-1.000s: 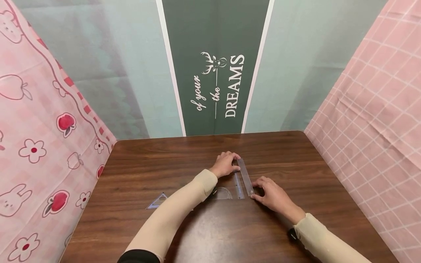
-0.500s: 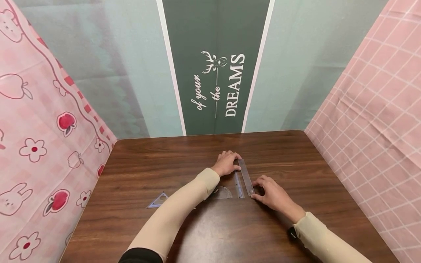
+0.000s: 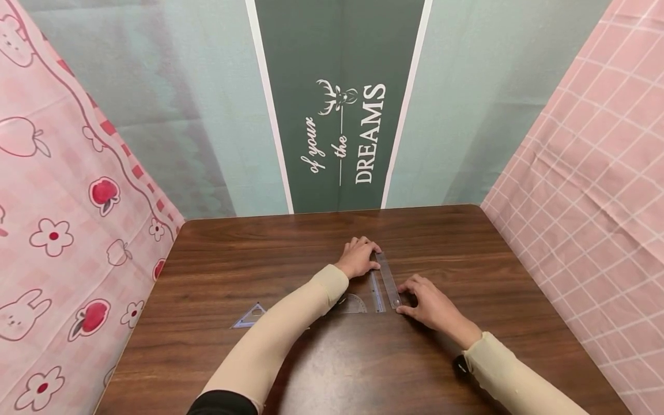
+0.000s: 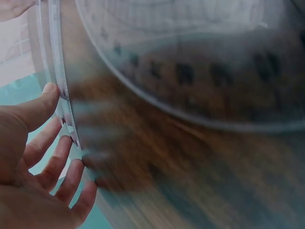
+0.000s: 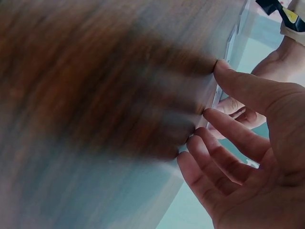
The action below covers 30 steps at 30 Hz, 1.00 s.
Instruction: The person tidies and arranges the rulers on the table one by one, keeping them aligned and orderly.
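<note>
A clear ruler (image 3: 388, 280) lies flat on the wooden table, running away from me at a slant. At its far end my left hand (image 3: 357, 257) touches the left edge with thumb and index finger. My right hand (image 3: 433, 304) has its thumb and fingertips against the right edge near the close end. In both wrist views the fingers are spread and gently bent, with tips down at the tabletop. Just left of the ruler lies a clear piece with a blue strip (image 3: 377, 293); its full shape is hard to tell. A clear protractor (image 3: 355, 304) sits beside it, partly behind my left forearm.
A clear blue-edged set square (image 3: 250, 316) lies left of my left forearm, which covers part of it. The brown table (image 3: 332, 369) ends at a green printed backdrop (image 3: 342, 52). Pink cloths (image 3: 586, 144) hang on both sides.
Both hands stay at the ruler's two ends. The far end of the ruler and my left hand have shifted very slightly to the right.
</note>
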Motion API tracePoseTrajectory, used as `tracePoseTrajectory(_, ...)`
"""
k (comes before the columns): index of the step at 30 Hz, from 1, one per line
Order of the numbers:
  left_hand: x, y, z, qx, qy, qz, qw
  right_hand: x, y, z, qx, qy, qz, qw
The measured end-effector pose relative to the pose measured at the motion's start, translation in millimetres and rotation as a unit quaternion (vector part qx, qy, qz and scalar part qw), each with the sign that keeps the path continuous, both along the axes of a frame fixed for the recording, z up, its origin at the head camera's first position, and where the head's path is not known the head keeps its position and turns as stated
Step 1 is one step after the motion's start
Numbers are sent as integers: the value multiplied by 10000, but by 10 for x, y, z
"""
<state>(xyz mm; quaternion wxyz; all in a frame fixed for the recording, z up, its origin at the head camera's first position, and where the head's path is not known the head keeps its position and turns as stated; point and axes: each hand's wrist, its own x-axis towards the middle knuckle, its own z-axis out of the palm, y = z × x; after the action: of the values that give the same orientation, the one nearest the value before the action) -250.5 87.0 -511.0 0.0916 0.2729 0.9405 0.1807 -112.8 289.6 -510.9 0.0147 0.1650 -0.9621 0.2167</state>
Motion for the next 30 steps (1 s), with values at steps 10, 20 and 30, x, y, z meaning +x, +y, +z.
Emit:
tracePoseTrajectory(10, 8, 6, 22, -96, 46, -10, 9999, -8, 4, -4, -18, -48, -18, 10000)
tracePoseTrajectory(20, 9, -4, 8, -19, -1, -3, 10000, -3, 5, -3, -30, 31, 36, 10000)
tracePoseTrajectory(30, 14, -6, 10, -2, -14, 9, 10000, 0, 4, -9, -19, -18, 28, 10000)
